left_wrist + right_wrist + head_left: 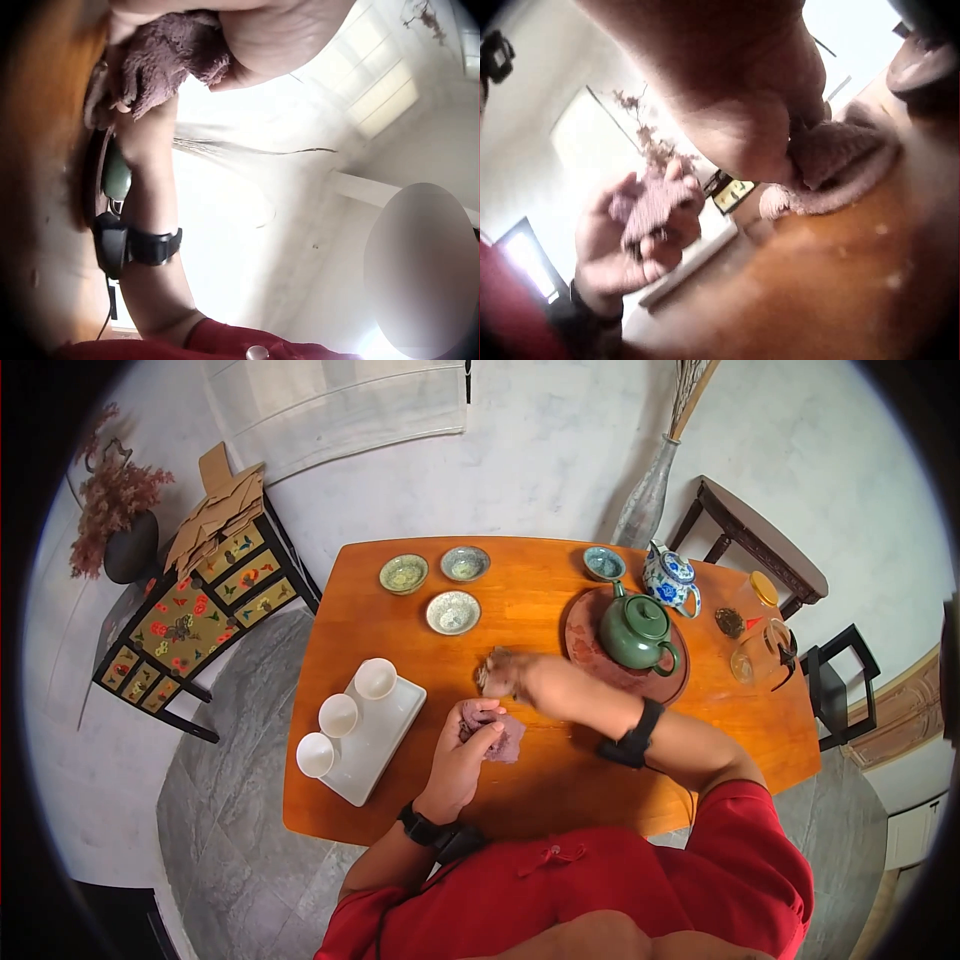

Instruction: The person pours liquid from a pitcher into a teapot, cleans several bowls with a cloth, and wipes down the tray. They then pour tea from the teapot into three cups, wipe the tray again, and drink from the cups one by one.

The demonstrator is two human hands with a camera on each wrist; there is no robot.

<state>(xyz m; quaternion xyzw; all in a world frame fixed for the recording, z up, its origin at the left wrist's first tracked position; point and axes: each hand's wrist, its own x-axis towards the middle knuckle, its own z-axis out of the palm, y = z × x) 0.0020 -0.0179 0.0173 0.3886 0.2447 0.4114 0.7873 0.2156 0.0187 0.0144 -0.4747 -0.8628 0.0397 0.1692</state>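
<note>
My left hand (452,765) holds a crumpled purple cloth (506,742) above the front of the wooden table, the thumb laid across it. In the left wrist view the cloth (169,56) has a fluffy, towel-like weave. Farther forward, my right hand (545,685) is blurred and low over the table. The right wrist view has its fingers curled over a folded brownish-pink cloth (840,161), which lies against the wet-looking tabletop (810,277). Most of the right fingertips are hidden there. To the left hand's left stands a white tray (372,765) with white cups (338,715).
A green teapot (636,630) sits on a round reddish tray (590,650) right of my right hand. Behind are small bowls (453,613), a blue bowl (604,563) and a blue-and-white teapot (670,575). A glass pitcher (762,650) stands near the table's right edge.
</note>
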